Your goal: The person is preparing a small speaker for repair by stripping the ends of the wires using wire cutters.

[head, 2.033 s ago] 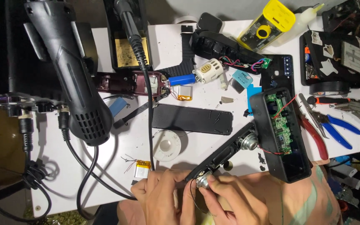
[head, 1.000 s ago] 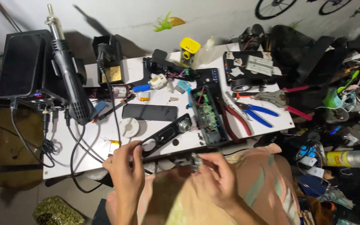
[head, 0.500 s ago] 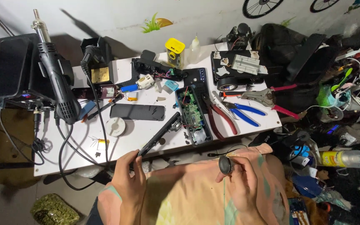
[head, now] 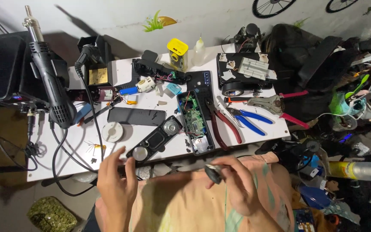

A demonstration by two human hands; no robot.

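Pinching a small round dark part (head: 214, 172), seemingly a little speaker driver, the right hand (head: 237, 184) is held over the lap, below the counter (head: 168, 96) edge; its grip is pressed together on that part between thumb and fingers. The left hand (head: 117, 182) is placed at the near end of a long black front panel (head: 154, 140), fingers curled against it, though whether the grip is actually closed on it cannot be told. On that panel, just beyond the left grip, two round openings or drivers are seen. Farther out from the right grip, an opened black housing (head: 195, 121) with a green circuit board lies exposed, with red pliers (head: 224, 124) and blue pliers (head: 250, 118) beside it. Judged from this, the dismantling appears well advanced: case opened, panel separated, one round part lifted free. Reassembly appears untouched.
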